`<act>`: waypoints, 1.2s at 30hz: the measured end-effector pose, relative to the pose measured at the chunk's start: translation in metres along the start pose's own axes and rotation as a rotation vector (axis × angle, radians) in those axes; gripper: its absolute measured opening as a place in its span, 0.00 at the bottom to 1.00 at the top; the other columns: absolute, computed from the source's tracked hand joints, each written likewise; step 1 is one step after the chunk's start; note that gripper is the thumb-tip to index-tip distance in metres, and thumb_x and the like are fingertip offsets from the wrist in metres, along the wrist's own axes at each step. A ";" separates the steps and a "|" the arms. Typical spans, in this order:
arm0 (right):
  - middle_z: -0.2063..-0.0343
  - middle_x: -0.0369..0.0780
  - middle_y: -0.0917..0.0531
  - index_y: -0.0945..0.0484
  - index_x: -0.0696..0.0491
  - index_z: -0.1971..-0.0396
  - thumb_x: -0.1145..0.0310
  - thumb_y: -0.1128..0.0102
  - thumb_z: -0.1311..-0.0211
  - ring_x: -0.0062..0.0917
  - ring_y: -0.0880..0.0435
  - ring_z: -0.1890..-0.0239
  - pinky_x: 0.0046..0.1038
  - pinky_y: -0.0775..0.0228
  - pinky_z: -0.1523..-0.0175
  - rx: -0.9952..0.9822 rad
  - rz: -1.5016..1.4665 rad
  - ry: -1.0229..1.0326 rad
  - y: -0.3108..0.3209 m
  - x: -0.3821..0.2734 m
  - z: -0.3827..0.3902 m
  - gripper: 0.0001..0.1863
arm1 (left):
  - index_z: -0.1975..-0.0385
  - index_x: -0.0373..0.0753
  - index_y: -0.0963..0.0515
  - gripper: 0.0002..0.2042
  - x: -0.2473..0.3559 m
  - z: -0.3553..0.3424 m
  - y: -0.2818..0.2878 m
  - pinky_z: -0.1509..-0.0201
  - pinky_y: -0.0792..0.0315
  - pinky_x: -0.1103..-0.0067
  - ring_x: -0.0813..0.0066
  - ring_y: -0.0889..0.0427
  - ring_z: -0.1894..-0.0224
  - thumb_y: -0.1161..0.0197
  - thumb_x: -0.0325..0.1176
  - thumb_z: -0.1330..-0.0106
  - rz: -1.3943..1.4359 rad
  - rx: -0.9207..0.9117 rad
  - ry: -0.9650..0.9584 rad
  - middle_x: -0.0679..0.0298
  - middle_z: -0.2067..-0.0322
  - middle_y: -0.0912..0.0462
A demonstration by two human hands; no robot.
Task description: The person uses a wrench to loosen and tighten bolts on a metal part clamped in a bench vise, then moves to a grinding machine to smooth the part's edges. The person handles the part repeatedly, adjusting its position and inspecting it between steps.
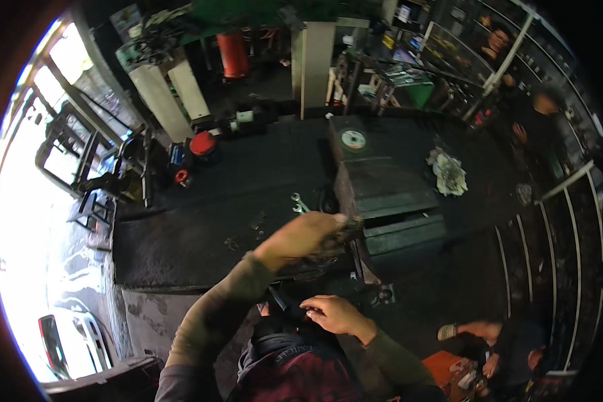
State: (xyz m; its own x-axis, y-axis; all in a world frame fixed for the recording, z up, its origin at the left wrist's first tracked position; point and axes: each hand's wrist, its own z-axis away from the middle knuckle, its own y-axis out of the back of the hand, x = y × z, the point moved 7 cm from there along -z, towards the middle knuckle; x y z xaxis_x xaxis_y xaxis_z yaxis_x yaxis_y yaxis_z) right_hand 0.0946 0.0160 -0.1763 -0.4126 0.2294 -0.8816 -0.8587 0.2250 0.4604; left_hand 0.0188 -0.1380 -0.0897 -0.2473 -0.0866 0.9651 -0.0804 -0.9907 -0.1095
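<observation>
My left hand reaches over the front of the dark workbench, its fingers closed around a dark, ragged clump whose kind I cannot make out. The clump is beside the left side of a large metal vise, whose jaws stand slightly apart. My right hand is lower, in front of my body, with its fingers apart and nothing visible in them. A dark bar-like piece sticks out near the bench edge, left of my right hand. A pair of spanners lies just beyond my left hand.
On the bench are a red-lidded container, a red ring-shaped item and small scraps. A round disc rests behind the vise jaws, with a crumpled pale rag to the right. Other people are at the right, one crouching by an orange surface.
</observation>
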 end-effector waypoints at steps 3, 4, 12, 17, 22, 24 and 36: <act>0.61 0.45 0.13 0.17 0.57 0.54 0.71 0.36 0.33 0.33 0.11 0.62 0.32 0.20 0.57 0.107 -0.138 -0.014 0.052 -0.059 0.014 0.10 | 0.57 0.33 0.22 0.24 -0.011 0.050 0.019 0.81 0.43 0.87 0.87 0.40 0.83 0.51 0.52 0.20 0.554 0.108 0.210 0.70 0.75 0.28; 0.64 0.44 0.13 0.17 0.59 0.57 0.72 0.35 0.33 0.29 0.12 0.67 0.29 0.21 0.62 0.255 -0.170 0.013 0.068 -0.078 0.013 0.09 | 0.57 0.33 0.23 0.24 -0.014 0.061 0.018 0.81 0.43 0.87 0.87 0.41 0.84 0.52 0.52 0.19 0.678 0.088 0.191 0.69 0.75 0.28; 0.70 0.42 0.20 0.21 0.56 0.64 0.65 0.31 0.35 0.39 0.20 0.70 0.37 0.28 0.67 0.831 0.240 0.129 0.061 -0.148 -0.059 0.10 | 0.54 0.36 0.24 0.24 -0.063 0.114 0.035 0.77 0.40 0.84 0.84 0.36 0.80 0.58 0.52 0.17 0.897 0.317 0.067 0.69 0.71 0.24; 0.68 0.43 0.18 0.21 0.57 0.64 0.71 0.31 0.37 0.41 0.18 0.68 0.37 0.26 0.65 0.828 0.335 0.101 0.027 -0.149 -0.093 0.08 | 0.57 0.37 0.20 0.18 -0.076 0.129 0.055 0.60 0.29 0.82 0.83 0.25 0.65 0.51 0.45 0.18 0.765 0.494 -0.135 0.70 0.65 0.20; 0.66 0.44 0.17 0.20 0.59 0.63 0.74 0.30 0.38 0.37 0.17 0.70 0.32 0.25 0.64 0.878 0.200 0.166 0.009 -0.151 -0.104 0.08 | 0.55 0.33 0.20 0.19 -0.094 0.137 0.066 0.51 0.31 0.83 0.85 0.28 0.59 0.51 0.44 0.17 0.748 0.476 -0.133 0.71 0.62 0.21; 0.67 0.45 0.17 0.20 0.59 0.64 0.72 0.30 0.37 0.35 0.17 0.71 0.30 0.26 0.64 0.897 0.081 0.084 0.008 -0.144 -0.105 0.08 | 0.55 0.32 0.20 0.19 -0.093 0.140 0.071 0.52 0.30 0.83 0.85 0.28 0.59 0.51 0.44 0.17 0.707 0.482 -0.160 0.71 0.62 0.21; 0.70 0.39 0.16 0.21 0.59 0.60 0.77 0.30 0.38 0.24 0.16 0.68 0.28 0.25 0.63 0.859 -0.235 -0.028 -0.013 -0.118 -0.117 0.10 | 0.60 0.31 0.18 0.22 -0.093 0.145 0.083 0.60 0.32 0.84 0.87 0.31 0.67 0.47 0.48 0.19 0.562 0.546 -0.129 0.73 0.71 0.23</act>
State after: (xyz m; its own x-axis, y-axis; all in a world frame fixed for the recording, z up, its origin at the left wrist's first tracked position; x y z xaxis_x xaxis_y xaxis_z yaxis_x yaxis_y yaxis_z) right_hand 0.1185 -0.1244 -0.0904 -0.2371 0.1089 -0.9654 -0.3911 0.8989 0.1975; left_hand 0.1750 -0.2277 -0.1546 0.0064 -0.5669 0.8237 0.5164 -0.7035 -0.4882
